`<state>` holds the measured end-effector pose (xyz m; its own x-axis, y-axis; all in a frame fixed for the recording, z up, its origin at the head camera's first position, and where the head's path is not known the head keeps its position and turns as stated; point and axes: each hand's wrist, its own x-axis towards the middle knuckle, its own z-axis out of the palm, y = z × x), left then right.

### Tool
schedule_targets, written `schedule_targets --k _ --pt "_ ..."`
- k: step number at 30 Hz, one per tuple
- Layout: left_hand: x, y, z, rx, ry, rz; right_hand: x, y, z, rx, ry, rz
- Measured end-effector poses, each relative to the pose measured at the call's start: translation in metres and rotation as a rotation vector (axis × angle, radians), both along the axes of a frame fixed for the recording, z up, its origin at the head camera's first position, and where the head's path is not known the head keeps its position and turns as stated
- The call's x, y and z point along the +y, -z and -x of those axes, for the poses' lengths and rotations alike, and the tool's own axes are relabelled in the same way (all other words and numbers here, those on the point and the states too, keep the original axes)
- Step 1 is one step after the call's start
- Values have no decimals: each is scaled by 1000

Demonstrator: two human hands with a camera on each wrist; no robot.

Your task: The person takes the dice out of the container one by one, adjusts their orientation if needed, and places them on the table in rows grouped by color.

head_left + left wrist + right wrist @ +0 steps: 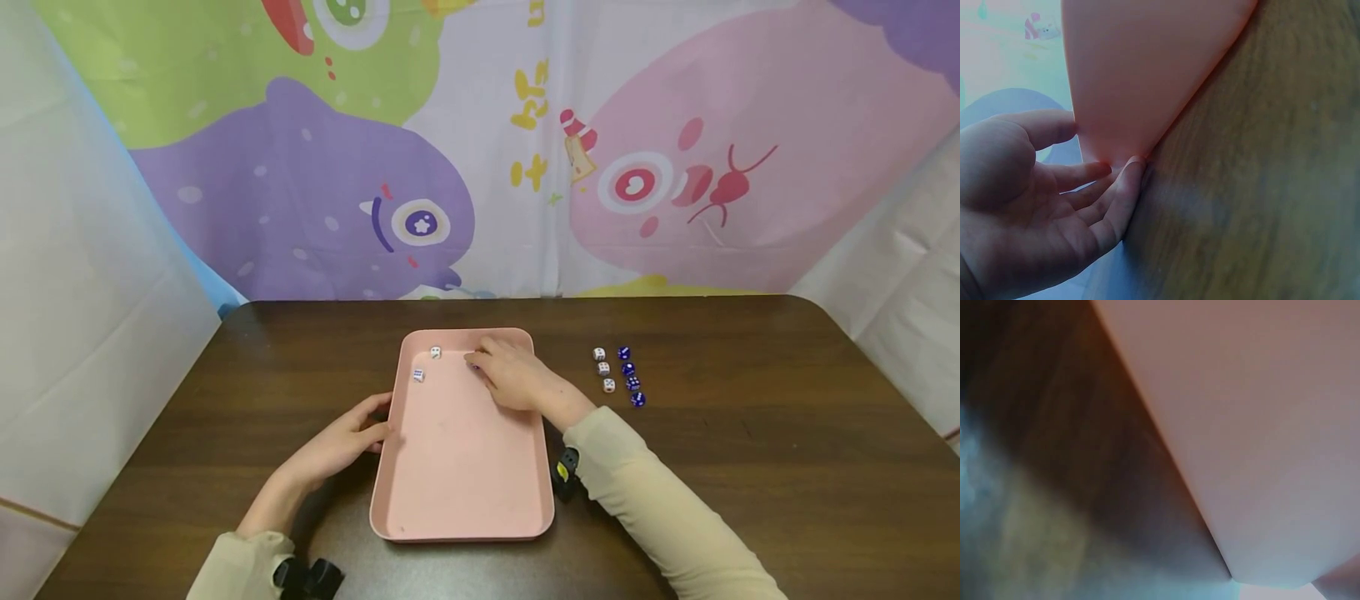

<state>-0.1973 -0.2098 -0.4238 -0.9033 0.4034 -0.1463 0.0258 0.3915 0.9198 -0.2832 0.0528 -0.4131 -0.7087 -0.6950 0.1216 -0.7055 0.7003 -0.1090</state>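
Observation:
A pink tray (465, 467) lies lengthwise on the table, with two white dice (436, 352) near its far left corner. My left hand (341, 437) holds the tray's left side; in the left wrist view its thumb is at the rim and its bent fingers rest against the outer wall. Reaching over the right rim, my right hand (513, 375) pinches a blue die (473, 364) near the tray's far end. Most of that die is hidden by the fingers. The right wrist view shows the tray's outer wall (1254, 444), with the hand out of sight.
Right of the tray stand two lines of dice on the brown table (750, 467): a line of three white dice (603, 368) and a line of several blue dice (633, 383). A cartoon-printed curtain (300, 192) hangs behind the table's far edge.

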Motion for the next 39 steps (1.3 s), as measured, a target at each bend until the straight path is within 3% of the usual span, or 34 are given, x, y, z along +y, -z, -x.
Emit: schedule_targets --k 16,31,39 --pt "1 -1 0 0 4 -10 2 1 -2 16 -18 60" --pt "2 0 0 -17 -3 -4 12 -10 -14 7 -20 98" --pt "2 2 1 -7 1 1 20 -16 -21 -16 52 87"
